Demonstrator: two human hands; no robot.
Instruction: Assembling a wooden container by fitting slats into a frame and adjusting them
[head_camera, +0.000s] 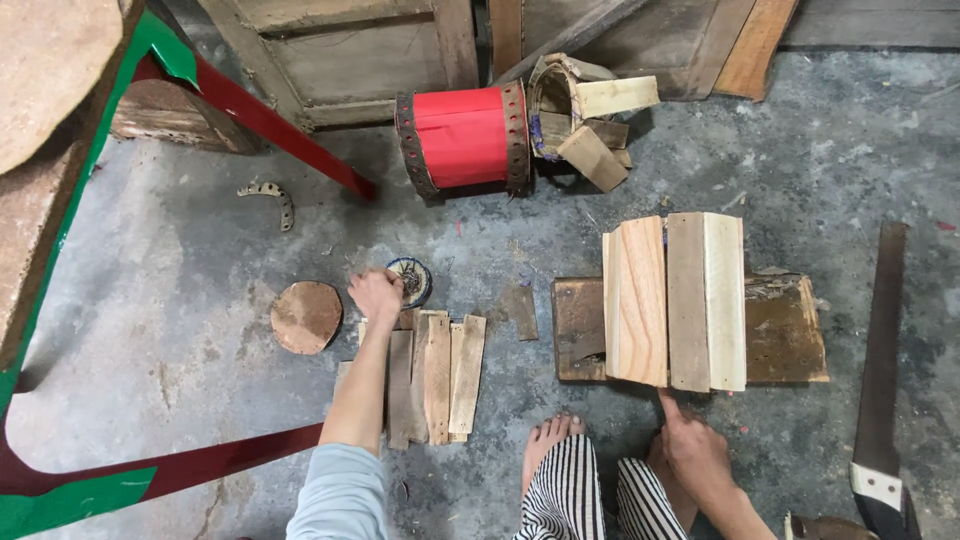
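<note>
My left hand (376, 295) reaches forward to a small round tin (412, 280) on the concrete floor, fingers closed at its rim; whether it grips anything is unclear. Just below that hand lie several thin wooden slats (438, 375) side by side. My right hand (695, 450) rests near my knee, index finger pointing at the near edge of two thick wooden blocks (675, 300) that stand on a dark flat board (790, 335). My bare foot (548, 440) and striped trousers show at the bottom.
A red drum-like cylinder (462, 138) lies at the back beside a bundle of wood offcuts (585, 120). A round wooden disc (306, 316) lies left of the slats. A handsaw (882, 380) lies at the right. A red and green frame (120, 200) runs along the left.
</note>
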